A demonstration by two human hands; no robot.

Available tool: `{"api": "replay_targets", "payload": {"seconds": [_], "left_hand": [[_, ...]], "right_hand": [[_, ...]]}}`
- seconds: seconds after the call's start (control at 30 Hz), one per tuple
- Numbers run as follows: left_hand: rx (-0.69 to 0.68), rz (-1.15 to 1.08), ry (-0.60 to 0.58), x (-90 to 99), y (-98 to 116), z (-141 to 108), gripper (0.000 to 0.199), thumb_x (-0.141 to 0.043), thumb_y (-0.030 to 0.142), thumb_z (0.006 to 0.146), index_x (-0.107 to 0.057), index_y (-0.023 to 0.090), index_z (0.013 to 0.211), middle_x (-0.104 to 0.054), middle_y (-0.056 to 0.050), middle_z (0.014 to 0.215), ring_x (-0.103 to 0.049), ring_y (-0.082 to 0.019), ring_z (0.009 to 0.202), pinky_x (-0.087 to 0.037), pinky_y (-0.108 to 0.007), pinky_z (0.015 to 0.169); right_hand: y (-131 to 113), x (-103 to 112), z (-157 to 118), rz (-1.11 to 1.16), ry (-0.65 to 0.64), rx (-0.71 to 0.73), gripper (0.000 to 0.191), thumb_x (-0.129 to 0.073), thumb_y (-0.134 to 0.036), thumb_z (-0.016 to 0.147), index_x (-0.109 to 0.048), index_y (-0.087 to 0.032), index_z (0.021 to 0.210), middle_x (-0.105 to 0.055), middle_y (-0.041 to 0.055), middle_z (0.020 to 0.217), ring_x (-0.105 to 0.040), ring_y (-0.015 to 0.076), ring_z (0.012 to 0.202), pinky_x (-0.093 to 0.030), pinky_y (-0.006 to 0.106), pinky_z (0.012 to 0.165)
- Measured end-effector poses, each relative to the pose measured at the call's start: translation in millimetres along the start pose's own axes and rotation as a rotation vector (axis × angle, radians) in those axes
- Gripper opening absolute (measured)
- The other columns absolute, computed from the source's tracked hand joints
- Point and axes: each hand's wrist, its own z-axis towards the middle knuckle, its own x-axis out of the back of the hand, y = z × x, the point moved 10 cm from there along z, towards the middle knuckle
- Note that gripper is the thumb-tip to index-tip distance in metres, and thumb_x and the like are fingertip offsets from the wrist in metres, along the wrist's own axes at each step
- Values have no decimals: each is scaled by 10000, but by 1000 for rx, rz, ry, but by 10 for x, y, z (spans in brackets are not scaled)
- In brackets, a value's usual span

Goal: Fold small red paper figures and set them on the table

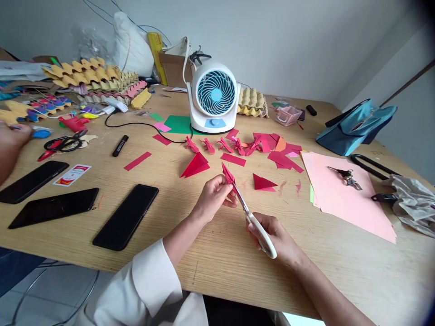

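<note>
Along a plain pale wall, a broad wood-grain counter (217,267). Over its middle, a slim, pointed piece of folded red paper (227,174), pinched between thumb and fingers of the left hand (215,194). Angled up against it from the near right, the metal blades of a pair of white-handled scissors (262,234), with the right hand (277,235) clamped around the handles; cannot tell blades parted from blades together. Just to the left, a folded red paper triangle (195,166); to the right, a smaller dark red paper triangle (264,182). Just beyond, a flat red paper strip (233,159), then a row of small folded red paper figures (225,145). Right of these, a loose scatter of red paper pieces (283,160). Farther back, a round white fan with a blue grille (216,95). On the left, three black phones (125,217) and a black marker (120,146). At the far left edge, another person's hand (16,140). On the right, pale pink paper sheets (353,208) under a bunch of keys (350,178).
</note>
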Motion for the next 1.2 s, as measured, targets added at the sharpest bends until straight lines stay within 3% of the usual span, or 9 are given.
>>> {"api": "replay_targets", "payload": {"seconds": [0.7,1.2], "left_hand": [[3,-49,34,36,-7,19,196,-650,315,725,-537,164,777,-617,32,631,-606,-94,490,-559,-220,467],[8,-39,23,31,2,-1,207,-657,324,732,-530,164,768,-609,33,629,-611,-99,504,-556,-221,476]], "right_hand": [[-29,-10,7,-32,-7,9,496,-575,-648,863,-453,-200,688,-493,-44,548,-445,90,473,-341,243,475],[-31,-3,10,3,1,11,463,-624,-592,859,-454,-202,677,-480,-52,535,-438,87,461,-332,238,465]]}}
